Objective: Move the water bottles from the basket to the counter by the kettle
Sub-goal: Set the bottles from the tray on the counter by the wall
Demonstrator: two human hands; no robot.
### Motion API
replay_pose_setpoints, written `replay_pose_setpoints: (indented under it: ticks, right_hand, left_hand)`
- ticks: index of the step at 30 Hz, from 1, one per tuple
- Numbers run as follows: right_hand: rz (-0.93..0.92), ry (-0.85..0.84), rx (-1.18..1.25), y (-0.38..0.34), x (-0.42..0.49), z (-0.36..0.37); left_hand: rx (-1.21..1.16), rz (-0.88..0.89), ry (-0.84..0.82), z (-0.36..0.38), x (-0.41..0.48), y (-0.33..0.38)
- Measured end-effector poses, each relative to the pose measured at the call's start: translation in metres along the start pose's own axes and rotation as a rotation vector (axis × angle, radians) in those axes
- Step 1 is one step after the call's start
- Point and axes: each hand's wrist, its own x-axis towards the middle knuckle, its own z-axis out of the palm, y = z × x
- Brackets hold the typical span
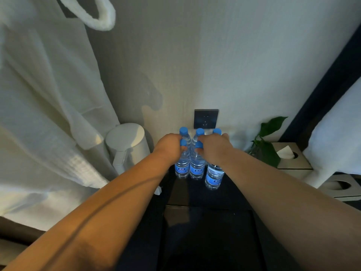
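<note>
Several clear water bottles with blue caps and blue labels stand in two rows on the dark counter (232,194), just right of the white kettle (127,143). My left hand (170,147) grips the neck of the front left bottle (182,169). My right hand (214,148) is closed around the neck of the front middle bottle (197,170). It also covers the top of the front right bottle (214,178). Behind my hands, three back-row caps (200,132) show against the wall. No basket is in view.
A white bathrobe (48,114) hangs at the left, touching the kettle. A dark wall socket (206,118) sits above the bottles. To the right are a green plant (267,145), a tissue box (291,155) and white bedding (336,133).
</note>
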Motion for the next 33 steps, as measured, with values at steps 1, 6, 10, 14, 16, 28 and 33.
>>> replay_pose_setpoints:
  ticks: [1,6,10,14,16,28,33]
  right_hand:
    - [0.005,0.000,0.001,0.000,0.000,0.000]
    - [0.028,0.007,0.121,0.003,-0.012,-0.001]
    - [0.056,0.023,0.185,0.017,-0.037,-0.004]
    - [0.085,-0.111,0.111,0.036,-0.061,-0.010]
    - [0.068,-0.147,0.131,0.042,-0.068,-0.012]
    - [0.124,-0.023,0.240,0.038,-0.047,-0.014]
    - [0.133,0.002,0.252,0.040,-0.043,-0.008]
  left_hand:
    - [0.004,0.002,-0.005,0.000,0.000,0.000]
    - [0.082,0.047,0.010,0.002,0.001,-0.003]
    - [0.124,0.178,0.114,0.007,0.000,-0.004]
    - [0.153,0.323,0.117,0.011,0.000,0.006]
    - [0.275,0.364,0.102,0.015,-0.003,0.013]
    - [0.439,0.306,0.021,0.017,-0.020,0.023]
    - [0.454,0.261,-0.035,0.018,-0.019,0.019]
